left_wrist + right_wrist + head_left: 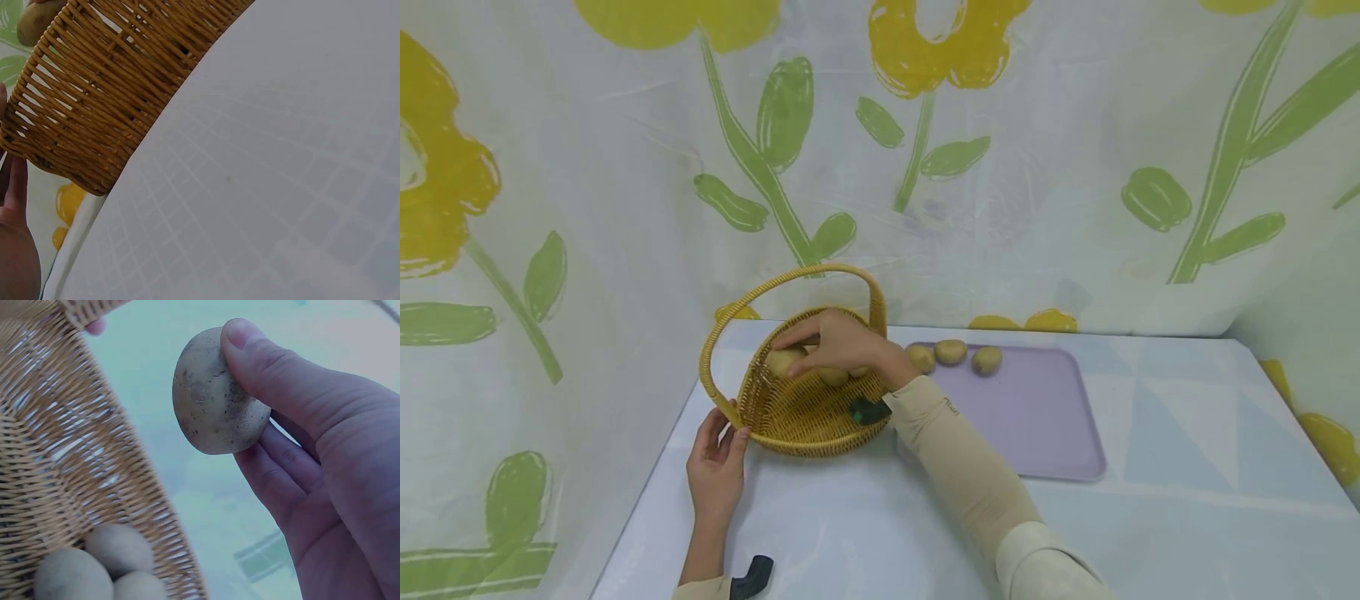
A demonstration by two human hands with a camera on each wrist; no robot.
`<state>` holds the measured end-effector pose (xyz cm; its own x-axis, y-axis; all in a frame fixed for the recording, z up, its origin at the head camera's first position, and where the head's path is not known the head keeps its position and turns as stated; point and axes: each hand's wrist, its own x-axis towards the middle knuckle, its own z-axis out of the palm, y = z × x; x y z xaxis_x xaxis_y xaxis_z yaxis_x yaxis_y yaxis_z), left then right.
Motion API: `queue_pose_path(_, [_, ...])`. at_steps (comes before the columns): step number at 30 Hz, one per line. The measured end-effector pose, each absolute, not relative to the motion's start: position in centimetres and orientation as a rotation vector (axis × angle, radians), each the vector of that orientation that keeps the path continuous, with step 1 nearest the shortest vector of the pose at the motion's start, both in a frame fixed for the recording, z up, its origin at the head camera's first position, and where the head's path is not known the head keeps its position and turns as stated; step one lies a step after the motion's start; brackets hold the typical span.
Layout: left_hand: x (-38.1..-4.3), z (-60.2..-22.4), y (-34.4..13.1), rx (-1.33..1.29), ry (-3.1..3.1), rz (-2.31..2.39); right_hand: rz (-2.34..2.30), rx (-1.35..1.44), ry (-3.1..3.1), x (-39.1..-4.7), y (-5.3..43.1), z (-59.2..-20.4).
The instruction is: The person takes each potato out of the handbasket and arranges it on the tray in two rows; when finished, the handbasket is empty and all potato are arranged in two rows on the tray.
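My right hand (pixel 844 340) pinches a potato (pixel 212 394) between thumb and fingers, up over the wicker basket (pixel 801 427). In the right wrist view that potato is beside the basket's rim, apart from it. Several more potatoes (pixel 74 576) lie inside the basket, partly covered by my right hand in the head view. My left hand (pixel 717 467) grips the basket's near left edge at the foot of the handle (pixel 711 367), the thumb on the near side. In the left wrist view only part of the left hand (pixel 19 250) shows.
A lilac tray (pixel 1030 417) is right of the basket, with potatoes (pixel 951 352) along its back edge. The right forearm crosses the tray's left side. Flower-printed curtains (pixel 1037 167) close off the back and both sides of the table (pixel 1150 533).
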<state>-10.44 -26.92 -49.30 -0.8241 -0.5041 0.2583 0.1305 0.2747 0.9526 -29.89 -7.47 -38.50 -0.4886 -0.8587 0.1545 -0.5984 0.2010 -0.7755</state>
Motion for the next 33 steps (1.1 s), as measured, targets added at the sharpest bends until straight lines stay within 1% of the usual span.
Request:
queue_pose_path(7, [-10.4, -49.1, -27.0, 0.334, -2.021, -1.583, -1.233, -1.493, 2.186, -29.5, -5.7, -37.1])
queue_pose_path(14, [-10.4, -49.5, -27.0, 0.325, -1.986, -1.628, -1.326, -1.438, 2.174, -28.6, -3.4, -36.6])
queue_pose_path(28, [-10.6, -49.4, -26.9, 0.320, -1.979, -1.629, -1.478, -1.473, 2.267, -27.8, 0.9, -36.3])
queue_pose_path(33, [-10.6, -49.3, -26.9, 0.341, -2.000, -1.613, -1.544, -1.438, 2.274, -27.3, 2.8, -36.3])
